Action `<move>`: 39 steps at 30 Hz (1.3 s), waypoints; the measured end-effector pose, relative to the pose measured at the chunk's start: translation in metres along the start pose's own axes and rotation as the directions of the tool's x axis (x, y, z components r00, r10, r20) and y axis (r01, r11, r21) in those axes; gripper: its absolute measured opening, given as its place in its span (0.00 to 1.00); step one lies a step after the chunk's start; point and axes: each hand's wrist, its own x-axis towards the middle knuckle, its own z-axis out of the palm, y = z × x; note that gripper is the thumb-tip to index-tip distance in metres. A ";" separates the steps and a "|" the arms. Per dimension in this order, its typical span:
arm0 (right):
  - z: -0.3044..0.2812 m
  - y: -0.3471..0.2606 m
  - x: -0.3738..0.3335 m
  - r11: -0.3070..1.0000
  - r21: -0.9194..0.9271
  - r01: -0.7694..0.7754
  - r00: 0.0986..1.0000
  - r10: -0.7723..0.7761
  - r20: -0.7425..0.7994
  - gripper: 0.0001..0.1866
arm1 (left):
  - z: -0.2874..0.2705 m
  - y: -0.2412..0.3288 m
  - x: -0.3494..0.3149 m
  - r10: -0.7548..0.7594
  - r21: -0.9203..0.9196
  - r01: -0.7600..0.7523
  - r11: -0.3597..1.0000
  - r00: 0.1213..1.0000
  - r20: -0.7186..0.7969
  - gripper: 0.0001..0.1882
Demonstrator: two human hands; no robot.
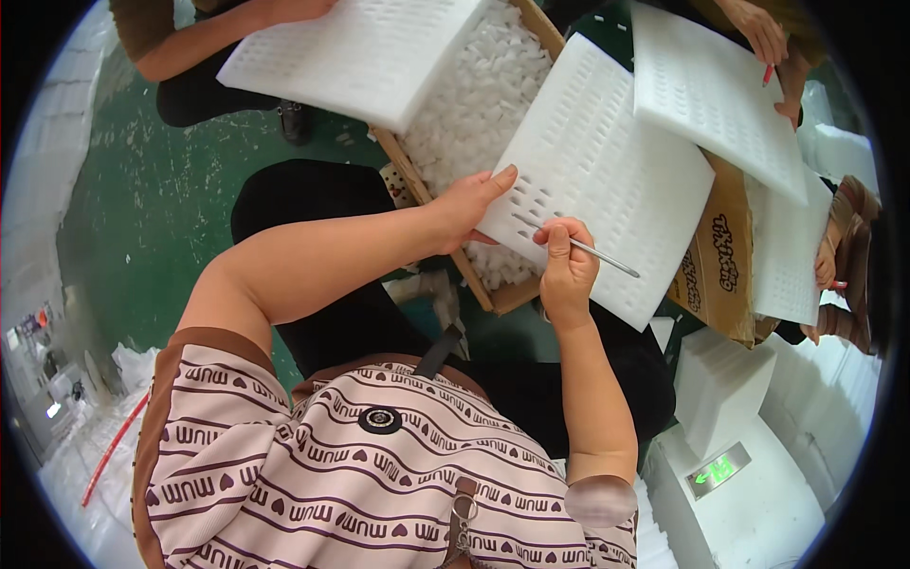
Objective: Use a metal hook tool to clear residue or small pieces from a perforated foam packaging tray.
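Observation:
A white foam sheet (607,161) with rows of small slots lies tilted before me, across a wooden-edged box. At its near left corner my left hand (469,211) grips the edge, thumb on top and fingers partly hidden underneath. My right hand (569,270) is closed around a slim silver metal rod (611,261). One end of the rod points at the slots near that corner, where several show as dark openings. Whether the tip touches the foam I cannot tell.
Small white foam pieces (479,100) fill the box, rimmed by a wooden edge (403,166). Co-workers' hands hold other slotted sheets (351,57) (720,95), one with a red-handled tool (768,73). A cardboard box (718,256) and white foam blocks (725,379) stand at right.

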 end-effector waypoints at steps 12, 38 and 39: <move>-0.002 0.007 0.004 0.929 -0.288 0.234 0.968 -0.194 0.162 0.04 | 0.002 -0.002 -0.011 0.072 0.049 -0.071 0.996 0.997 -0.014 0.21; -0.041 -0.009 0.001 0.982 0.128 -0.139 0.975 0.158 -0.153 0.10 | -0.027 0.022 0.000 0.213 0.287 -0.177 0.942 0.972 -0.103 0.14; -0.041 -0.005 0.001 0.973 0.184 -0.137 0.979 0.162 -0.127 0.10 | -0.035 0.028 0.004 0.204 0.326 -0.171 0.930 0.976 -0.070 0.13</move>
